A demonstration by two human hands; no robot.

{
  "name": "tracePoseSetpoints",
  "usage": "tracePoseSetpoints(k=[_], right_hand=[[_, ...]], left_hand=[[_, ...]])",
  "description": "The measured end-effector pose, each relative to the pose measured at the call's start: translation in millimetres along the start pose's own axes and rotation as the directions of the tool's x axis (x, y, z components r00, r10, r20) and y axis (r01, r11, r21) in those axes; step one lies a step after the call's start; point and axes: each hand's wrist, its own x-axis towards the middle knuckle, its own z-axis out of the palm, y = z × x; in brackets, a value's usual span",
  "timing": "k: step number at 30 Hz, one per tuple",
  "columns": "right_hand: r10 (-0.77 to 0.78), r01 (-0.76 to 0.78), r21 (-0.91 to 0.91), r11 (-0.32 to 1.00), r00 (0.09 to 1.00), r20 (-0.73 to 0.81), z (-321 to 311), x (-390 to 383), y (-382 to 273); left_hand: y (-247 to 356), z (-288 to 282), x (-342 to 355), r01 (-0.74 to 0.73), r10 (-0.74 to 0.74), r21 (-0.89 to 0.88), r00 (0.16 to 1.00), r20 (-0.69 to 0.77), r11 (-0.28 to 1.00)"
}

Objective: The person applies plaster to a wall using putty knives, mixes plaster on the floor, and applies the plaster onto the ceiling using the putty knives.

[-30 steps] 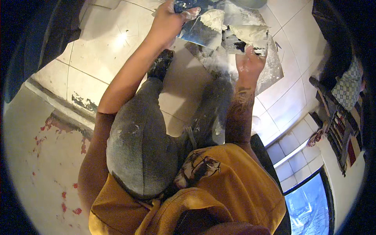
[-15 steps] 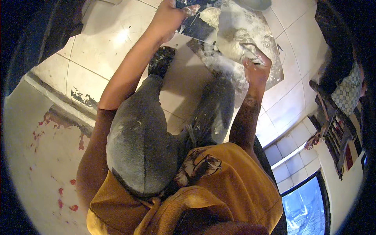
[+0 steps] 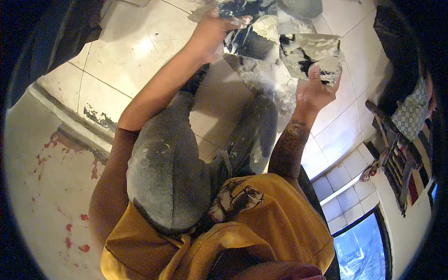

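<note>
In my left hand [image 3: 213, 35] is a dark, flat, smooth plate [image 3: 254, 46] smeared with white paste, gripped at its left side with the thumb on top. A lump of the pale paste [image 3: 267, 27] sits at the plate's upper right. My right hand [image 3: 319, 88] is closed on the near edge of a flat, squarish spreader [image 3: 291, 58], its thumb on the upturned face. That face is dark with thick whitish paste along its far and near parts. The spreader is close beside the plate's right edge; I cannot tell whether they touch.
Under both tools lies a white-smeared sheet [image 3: 268, 79] on pale floor tiles [image 3: 343, 105]. A grey rounded container [image 3: 303, 8] stands at the far side. My bent legs [image 3: 161, 163] are close in. Left is a red-spotted wall [image 3: 51, 200]; right, wooden slatted furniture [image 3: 403, 163].
The spreader has turned, so its paste-covered face now shows, and my right hand has shifted slightly right. My left hand has carried the plate to the right and slightly nearer.
</note>
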Motion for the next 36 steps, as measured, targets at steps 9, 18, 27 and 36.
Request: tracePoseSetpoints(k=[9,18,27,36], right_hand=[[-0.072,0.572,-0.466,0.675,0.680,0.730,34.8,-4.6,-6.5],[-0.016,0.622,-0.569,0.537,0.682,0.731,23.4,-5.1,17.2],[0.399,-0.364,-0.231,0.902,0.908,0.125,-15.5,-5.8,39.8],[0.184,0.068,-0.561,0.825,0.906,0.380,7.8,-33.8,32.2]], left_hand=[[-9.7,-5.8,0.3,-0.128,0.128,0.071,0.992,0.014,0.989],[-15.1,-11.9,-4.4,-0.040,0.048,-0.148,0.997,0.054,0.988],[16.5,-2.5,-4.1,-0.055,0.055,-0.052,0.998,-0.014,0.997],[0.8,-12.5,-0.4,-0.171,0.178,0.142,0.983,-0.042,0.975]])
